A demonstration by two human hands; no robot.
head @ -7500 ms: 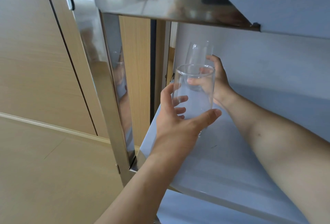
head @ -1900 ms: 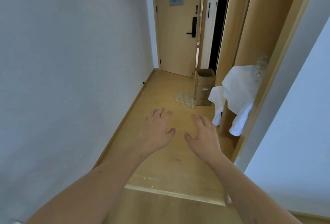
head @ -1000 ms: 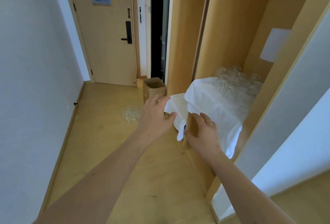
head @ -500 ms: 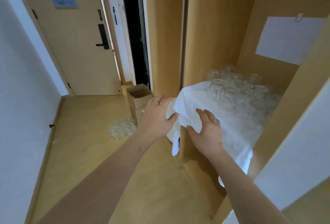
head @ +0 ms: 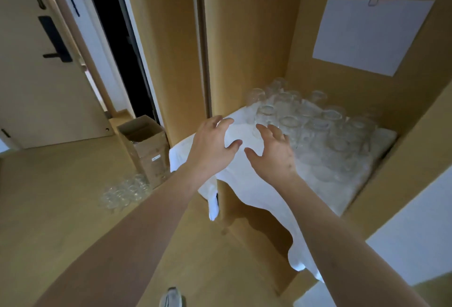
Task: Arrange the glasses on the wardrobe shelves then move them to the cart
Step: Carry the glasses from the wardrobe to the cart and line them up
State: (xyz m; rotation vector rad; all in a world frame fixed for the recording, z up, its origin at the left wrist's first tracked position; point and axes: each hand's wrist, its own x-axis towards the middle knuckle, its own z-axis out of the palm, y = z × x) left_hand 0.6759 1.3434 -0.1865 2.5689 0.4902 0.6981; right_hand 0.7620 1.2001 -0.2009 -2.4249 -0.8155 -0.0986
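Glasses (head: 310, 123) sit clustered on a white cloth (head: 247, 179) on a shelf inside the wooden wardrobe (head: 247, 37), toward the back and right of the compartment; all clear, upright with long axis vertical and rims facing up as far as can be told, but they overlap and blur together, so the count and individual outlines are hard to make out. Cloth covers the shelf and drapes over its front edge, hiding it. Left hand (head: 211, 146) hovers over the cloth's left front part, fingers spread and loose, holding nothing. Right hand (head: 271, 153) is just beside the nearest glasses, fingers splayed and empty; fingertips overlap the front glass in view, contact cannot be told. White sheet of paper (head: 369, 35) clipped to the wardrobe's back wall, blank, no writing readable. On the floor left: open cardboard box (head: 146, 145) with a small label too small to read, and a second cluster of clear glass items (head: 124, 191) beside it, shapes indistinct. Door (head: 36, 81) with a dark handle at left, cut off by the frame edge. Shoe tip (head: 171, 298) cut off at the bottom edge.
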